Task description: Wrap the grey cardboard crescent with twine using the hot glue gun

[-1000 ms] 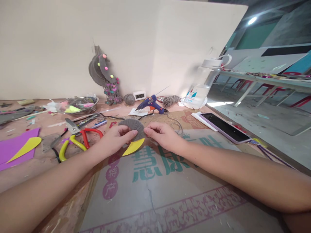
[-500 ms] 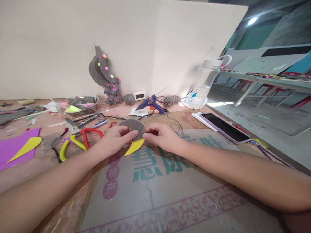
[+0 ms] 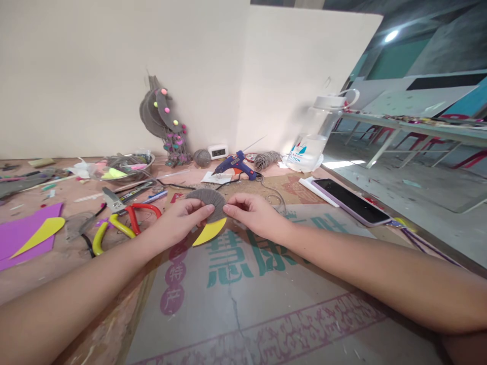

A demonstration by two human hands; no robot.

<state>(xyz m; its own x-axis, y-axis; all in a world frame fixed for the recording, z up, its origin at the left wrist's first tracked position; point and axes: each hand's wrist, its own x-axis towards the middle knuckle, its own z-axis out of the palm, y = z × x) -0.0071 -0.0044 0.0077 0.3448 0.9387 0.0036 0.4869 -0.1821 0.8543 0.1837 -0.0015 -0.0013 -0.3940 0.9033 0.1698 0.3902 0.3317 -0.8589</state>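
Note:
Between my hands is a yellow crescent-shaped piece [image 3: 210, 232], its upper part wrapped in grey yarn [image 3: 213, 199] and its lower tip bare. My left hand [image 3: 189, 215] pinches the wrapped part from the left, thumb on top. From the right, my right hand [image 3: 249, 213] has thumb and fingers closed at the edge of the wrapping, close to the yellow. Whether a yarn strand runs between those fingertips is too small to make out. A grey yarn strand [image 3: 279, 195] curls on the table behind my right hand, near a yarn bundle [image 3: 267, 160].
A blue glue gun [image 3: 238, 165] lies ahead, with a yarn ball [image 3: 202, 157] and small clock [image 3: 218, 151]. Red-and-yellow-handled pliers [image 3: 135, 218] and purple sheets [image 3: 28, 238] lie left. A water bottle [image 3: 310, 137] and phone [image 3: 352, 202] are right. A printed board [image 3: 266, 304] lies beneath my hands.
The crescent has turned slightly, so its yellow part shows broader. Both hands stay in nearly the same place, with my right fingers shifted a little at the edge.

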